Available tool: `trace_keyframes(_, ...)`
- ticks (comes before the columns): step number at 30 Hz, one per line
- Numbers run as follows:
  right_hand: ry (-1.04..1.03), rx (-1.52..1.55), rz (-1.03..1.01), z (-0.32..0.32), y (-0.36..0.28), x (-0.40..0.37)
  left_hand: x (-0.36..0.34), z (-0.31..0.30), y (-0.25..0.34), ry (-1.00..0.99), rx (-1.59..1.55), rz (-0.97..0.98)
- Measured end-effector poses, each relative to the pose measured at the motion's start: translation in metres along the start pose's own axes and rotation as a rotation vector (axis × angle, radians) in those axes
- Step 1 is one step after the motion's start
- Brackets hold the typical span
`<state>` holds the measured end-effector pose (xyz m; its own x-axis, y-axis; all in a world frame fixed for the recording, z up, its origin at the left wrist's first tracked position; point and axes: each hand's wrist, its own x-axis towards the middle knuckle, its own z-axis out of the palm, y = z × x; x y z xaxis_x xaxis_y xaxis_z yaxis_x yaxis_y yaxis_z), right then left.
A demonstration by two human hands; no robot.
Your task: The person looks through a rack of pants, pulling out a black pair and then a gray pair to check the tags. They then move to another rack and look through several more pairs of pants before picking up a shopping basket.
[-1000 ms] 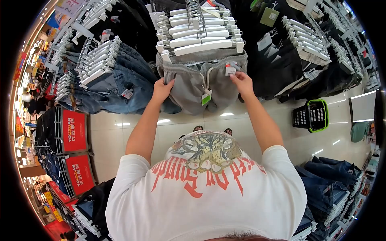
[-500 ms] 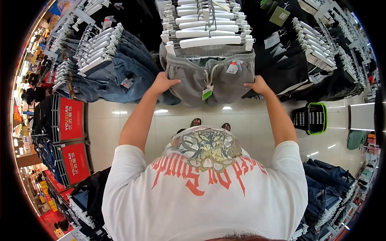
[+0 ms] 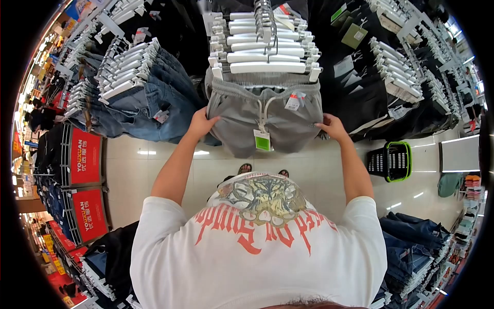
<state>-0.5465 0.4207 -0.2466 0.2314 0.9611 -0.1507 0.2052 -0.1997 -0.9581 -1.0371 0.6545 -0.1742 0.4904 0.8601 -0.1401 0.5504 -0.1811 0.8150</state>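
Grey drawstring pants (image 3: 231,121) hang from a white clip hanger (image 3: 267,67) at the front of a packed rail. My left hand (image 3: 205,123) grips their left side, thumb on the front and fingers partly hidden behind. On the opposite side, my right hand (image 3: 333,126) pinches the fabric in the same way. A pale drawstring dangles from the elastic waistband, beside a green-and-white tag (image 3: 262,140). Near the waist on the right is a red-and-white price tag (image 3: 294,101). How long the legs are cannot be seen from above.
Blue jeans (image 3: 167,98) hang to the left and black pants (image 3: 360,100) to the right. A black basket with a green rim (image 3: 398,160) stands on the tiled floor (image 3: 139,162). Red sign panels (image 3: 86,156) line the left, and more jeans (image 3: 411,239) hang behind on the right.
The pants and both hands sit slightly lower in view, as the whole scene has shifted with the camera. The green-and-white tag shows more fully. Both hands keep their hold.
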Motion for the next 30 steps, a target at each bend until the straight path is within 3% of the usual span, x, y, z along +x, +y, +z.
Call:
trace_keyframes(1, 0.038, -0.224, 0.005, -0.017, -0.02, 0.003, 0.001, -0.009, 0.005, -0.023, 0.024, -0.012)
trace_keyframes(2, 0.124, -0.121, -0.046, -0.03, -0.04, 0.01, 0.011, -0.014, -0.017, -0.04, -0.136, 0.064)
trace_keyframes(6, 0.288, -0.043, -0.255, -0.063, -0.155, 0.058, 0.022, -0.037, 0.007, 0.113, -0.05, 0.145)
trace_keyframes(9, 0.264, -0.13, -0.336, -0.053, -0.221, 0.107, 0.034, -0.019, 0.021, -0.078, -0.479, 0.172)
trace_keyframes(12, 0.284, -0.071, -0.268, -0.024, -0.242, 0.145, 0.034, -0.001, 0.022, -0.038, -0.255, 0.125)
trace_keyframes(13, 0.179, -0.053, -0.211, -0.019, -0.247, 0.15, 0.033, 0.003, 0.02, -0.013, -0.186, 0.099)
trace_keyframes(16, 0.166, -0.004, -0.089, -0.014, -0.253, 0.151, 0.024, 0.011, -0.005, 0.106, -0.224, 0.101)
trace_keyframes(19, 0.397, -0.406, -0.249, -0.026, -0.245, 0.171, 0.006, 0.026, -0.062, 0.301, -0.311, 0.175)
trace_keyframes(21, 0.452, -0.567, -0.353, -0.011, -0.276, 0.17, -0.017, 0.037, -0.115, 0.317, -0.198, 0.082)
trace_keyframes(23, 0.355, -0.761, -0.369, 0.002, -0.293, 0.192, -0.043, 0.049, -0.171, 0.216, -0.167, -0.116)
trace_keyframes(25, 0.346, -0.87, -0.399, 0.026, -0.3, 0.212, -0.074, 0.057, -0.226, -0.01, -0.025, -0.336)
trace_keyframes(26, 0.346, -0.966, -0.326, 0.037, -0.308, 0.219, -0.099, 0.059, -0.233, -0.035, 0.116, -0.369)
trace_keyframes(27, 0.342, -1.061, -0.249, 0.044, -0.314, 0.223, -0.119, 0.063, -0.251, -0.098, 0.247, -0.317)
trace_keyframes(28, 0.333, -1.014, -0.244, 0.045, -0.315, 0.229, -0.129, 0.067, -0.279, -0.377, 0.479, -0.312)
trace_keyframes(29, 0.324, -0.97, -0.241, 0.045, -0.315, 0.236, -0.152, 0.071, -0.301, -0.399, 0.574, -0.18)
trace_keyframes(30, 0.311, -0.928, -0.233, 0.045, -0.314, 0.242, -0.169, 0.077, -0.339, -0.571, 0.686, -0.094)
